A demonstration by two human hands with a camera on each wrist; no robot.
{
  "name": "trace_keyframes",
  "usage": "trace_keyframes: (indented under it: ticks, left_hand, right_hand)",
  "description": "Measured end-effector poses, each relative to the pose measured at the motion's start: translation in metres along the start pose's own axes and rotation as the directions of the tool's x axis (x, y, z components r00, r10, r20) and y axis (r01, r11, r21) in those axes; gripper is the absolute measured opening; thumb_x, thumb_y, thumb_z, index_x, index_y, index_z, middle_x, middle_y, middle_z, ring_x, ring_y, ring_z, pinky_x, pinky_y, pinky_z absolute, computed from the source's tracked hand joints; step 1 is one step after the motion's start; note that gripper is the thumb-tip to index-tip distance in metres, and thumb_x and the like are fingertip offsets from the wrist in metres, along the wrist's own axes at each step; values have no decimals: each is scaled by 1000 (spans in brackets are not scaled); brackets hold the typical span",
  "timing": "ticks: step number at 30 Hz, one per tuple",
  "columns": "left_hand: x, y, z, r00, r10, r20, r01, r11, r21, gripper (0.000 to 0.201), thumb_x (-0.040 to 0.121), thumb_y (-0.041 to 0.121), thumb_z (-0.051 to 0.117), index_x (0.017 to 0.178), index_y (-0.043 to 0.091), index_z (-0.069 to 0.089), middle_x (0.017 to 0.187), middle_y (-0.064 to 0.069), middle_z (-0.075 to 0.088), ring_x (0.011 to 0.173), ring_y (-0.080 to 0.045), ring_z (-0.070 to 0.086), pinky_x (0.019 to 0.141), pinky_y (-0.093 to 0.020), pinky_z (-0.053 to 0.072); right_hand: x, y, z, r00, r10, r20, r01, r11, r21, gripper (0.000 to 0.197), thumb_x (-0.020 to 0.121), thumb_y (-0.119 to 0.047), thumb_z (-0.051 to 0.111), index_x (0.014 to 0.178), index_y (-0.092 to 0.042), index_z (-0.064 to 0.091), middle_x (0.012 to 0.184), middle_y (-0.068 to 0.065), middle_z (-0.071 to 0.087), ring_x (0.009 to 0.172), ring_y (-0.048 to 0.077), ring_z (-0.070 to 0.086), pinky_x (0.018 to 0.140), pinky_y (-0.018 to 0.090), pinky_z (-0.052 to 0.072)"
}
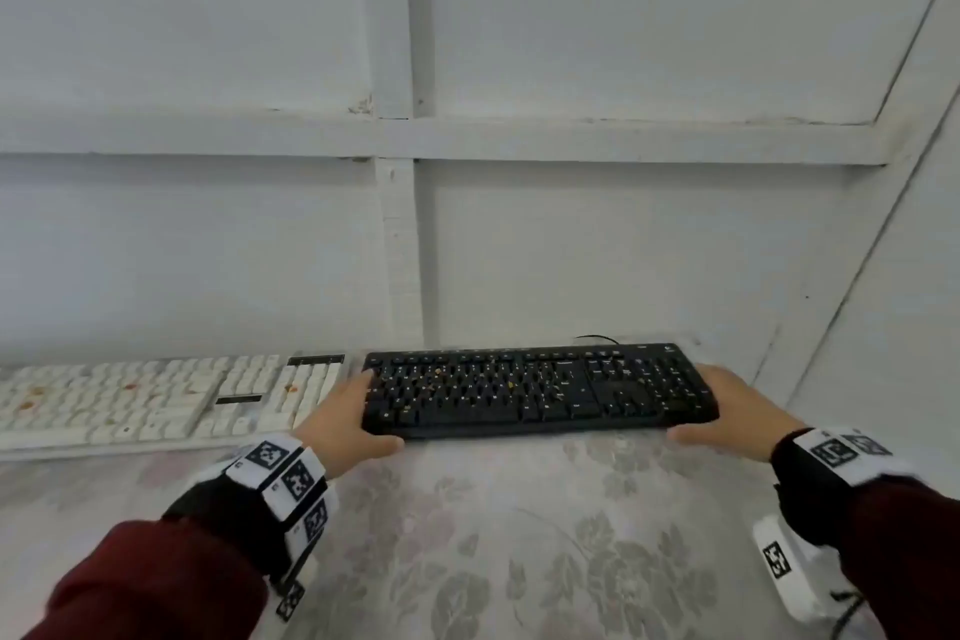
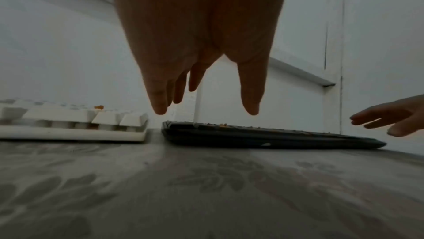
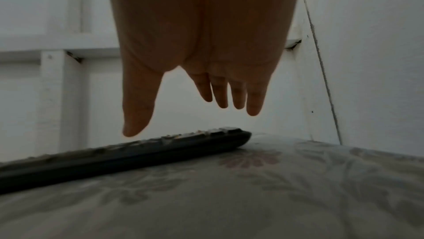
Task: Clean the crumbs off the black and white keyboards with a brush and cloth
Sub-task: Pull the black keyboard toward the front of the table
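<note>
A black keyboard [image 1: 535,390] with orange crumbs [image 1: 439,372] on its keys lies flat near the wall. My left hand [image 1: 363,411] is at its left end and my right hand [image 1: 719,405] at its right end, fingers straight. In the left wrist view my left hand [image 2: 205,111] hovers just above the black keyboard [image 2: 263,134] without touching it, and my right hand [image 2: 390,117] reaches in from the right. My right hand [image 3: 192,121] likewise hangs above the keyboard's [image 3: 137,154] end. A white keyboard [image 1: 156,395] with orange stains lies to the left [image 2: 69,121].
Both keyboards rest on a floral tablecloth [image 1: 493,535]. A white panelled wall [image 1: 571,250] rises directly behind them and meets a side wall at the right. A black cable [image 1: 597,338] runs out behind the black keyboard. A narrow gap separates the two keyboards.
</note>
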State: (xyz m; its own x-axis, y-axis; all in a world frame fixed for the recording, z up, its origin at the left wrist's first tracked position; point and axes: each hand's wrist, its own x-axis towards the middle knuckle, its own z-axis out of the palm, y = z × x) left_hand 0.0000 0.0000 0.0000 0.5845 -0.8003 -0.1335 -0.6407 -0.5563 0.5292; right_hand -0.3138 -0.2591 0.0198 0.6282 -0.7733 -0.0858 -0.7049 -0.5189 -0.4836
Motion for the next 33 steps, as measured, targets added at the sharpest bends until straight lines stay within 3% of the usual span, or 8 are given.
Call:
trace_keyframes:
  ticks: [3, 10, 14, 17, 20, 23, 29, 33]
  left_hand:
    - [17, -8, 2, 999, -32, 38, 33, 999, -24, 112, 67, 45, 77, 150, 14, 8, 153, -2, 24, 138, -17, 29, 114, -35, 27]
    - [27, 4, 3, 984, -147, 104, 149, 989, -14, 101, 77, 22, 75, 148, 15, 4, 144, -4, 38, 128, -21, 42, 99, -24, 34]
    - [29, 6, 2, 975, -195, 101, 194, 981, 20, 104, 78, 27, 74, 148, 14, -2, 149, -7, 33, 133, -22, 37, 102, -24, 33]
    - [27, 9, 2, 973, -206, 99, 206, 978, 15, 103, 77, 28, 74, 149, 15, 0, 148, -6, 34, 132, -22, 38, 102, -25, 33]
    - [25, 6, 2, 968, -227, 108, 229, 974, -4, 109, 73, 33, 77, 149, 14, 1, 149, -5, 33, 133, -21, 37, 105, -27, 31]
    - [16, 5, 0, 968, -209, 141, 214, 976, -27, 115, 65, 39, 82, 149, 13, 8, 148, -4, 34, 133, -21, 37, 108, -30, 32]
    - [-9, 5, 2, 965, -166, 201, 196, 971, -136, 85, 67, 22, 83, 136, 14, 35, 111, 8, 52, 105, -12, 47, 90, -21, 34]
    - [-34, 3, 4, 969, -183, 164, 204, 972, -119, 80, 69, 23, 82, 135, 13, 38, 118, 2, 53, 100, -10, 48, 89, -21, 39]
  right_hand:
    - [11, 6, -8, 990, 138, 44, -135, 989, -56, 85, 75, -31, 78, 141, -6, 32, 141, 9, 41, 132, 25, 38, 104, 27, 31]
    - [34, 19, -14, 970, 206, 127, -213, 976, 47, 79, 79, -15, 75, 142, -2, 29, 144, 13, 38, 132, 24, 38, 95, 20, 31]
    - [39, 18, -11, 973, 159, 166, -169, 984, 49, 120, 36, -54, 90, 135, -10, 39, 131, 5, 52, 112, 18, 51, 90, 21, 37]
    - [34, 13, -13, 971, 150, 185, -162, 986, 47, 112, 49, -44, 90, 139, -7, 34, 135, 8, 48, 120, 21, 47, 96, 24, 36]
    - [31, 15, -16, 971, 126, 201, -137, 990, 41, 141, 17, -71, 82, 137, -11, 38, 129, 4, 53, 115, 19, 51, 94, 25, 39]
    - [19, 17, -20, 959, 167, 230, -177, 984, 22, 113, 39, -54, 89, 133, -11, 42, 129, 3, 53, 116, 19, 52, 93, 24, 38]
    - [-5, 24, -25, 952, 143, 269, -164, 985, 57, 121, 31, -55, 88, 133, -11, 41, 124, -5, 55, 103, 8, 52, 82, 16, 39]
    - [-26, 36, -19, 945, 146, 293, -175, 982, 73, 115, 26, -59, 87, 125, -15, 49, 113, -7, 60, 103, 7, 58, 85, 18, 46]
